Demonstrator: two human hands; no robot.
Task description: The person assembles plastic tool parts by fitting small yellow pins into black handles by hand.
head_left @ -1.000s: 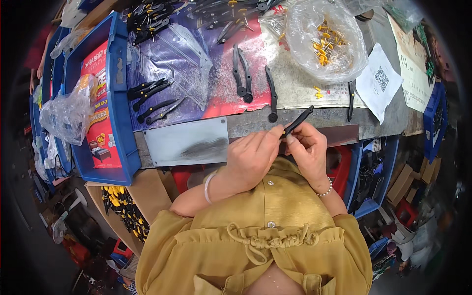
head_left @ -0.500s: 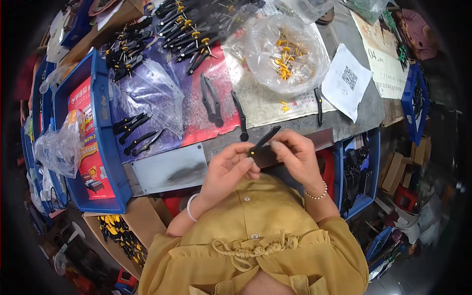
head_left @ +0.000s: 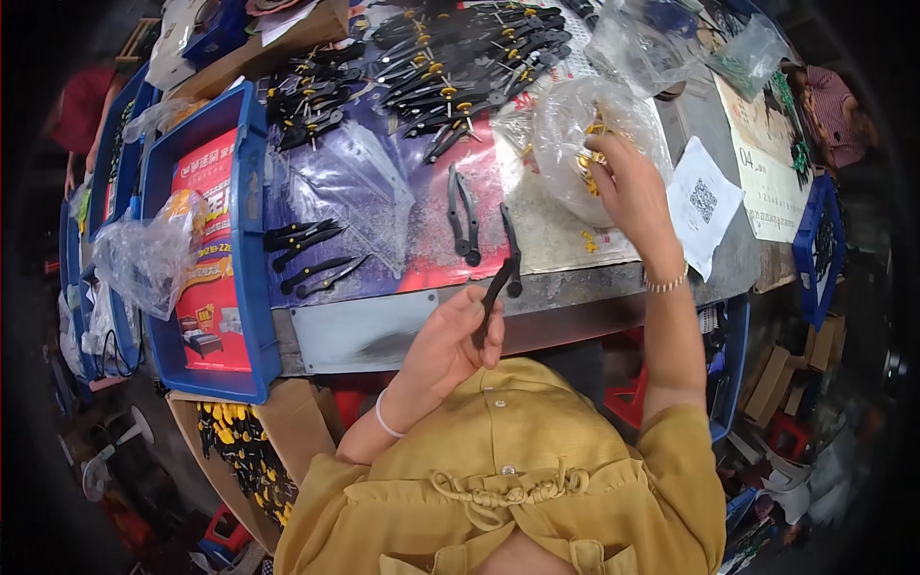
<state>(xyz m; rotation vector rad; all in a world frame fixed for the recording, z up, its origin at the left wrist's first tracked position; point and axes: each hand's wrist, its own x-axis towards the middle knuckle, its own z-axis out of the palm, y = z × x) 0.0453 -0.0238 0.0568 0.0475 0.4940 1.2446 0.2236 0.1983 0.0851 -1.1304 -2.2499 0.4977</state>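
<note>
My left hand (head_left: pixel 450 335) is closed around a slim black tool handle (head_left: pixel 493 302), held upright at an angle just in front of the bench edge. My right hand (head_left: pixel 628 187) reaches into an open clear plastic bag (head_left: pixel 551 158) of yellow-headed metal pins (head_left: pixel 587 168). Its thumb and fingers are pinched among the pins; how many they hold cannot be made out. Beyond my left hand lie a V-shaped pair of black handles (head_left: pixel 463 216) and a single black handle (head_left: pixel 513 251). Two small yellow pieces (head_left: pixel 589 241) lie below the bag.
Rows of black tools with yellow-headed pins (head_left: pixel 450 86) cover the far bench. Several black-handled tools (head_left: pixel 302 240) lie beside a blue bin (head_left: pixel 254 287) at left. A white sheet (head_left: pixel 704 201) lies right of the bag. A cardboard box (head_left: pixel 311 426) stands below the bench.
My right hand has left the black handle and moved forward and right into the bag of pins. My left hand keeps the handle, now tilted more upright.
</note>
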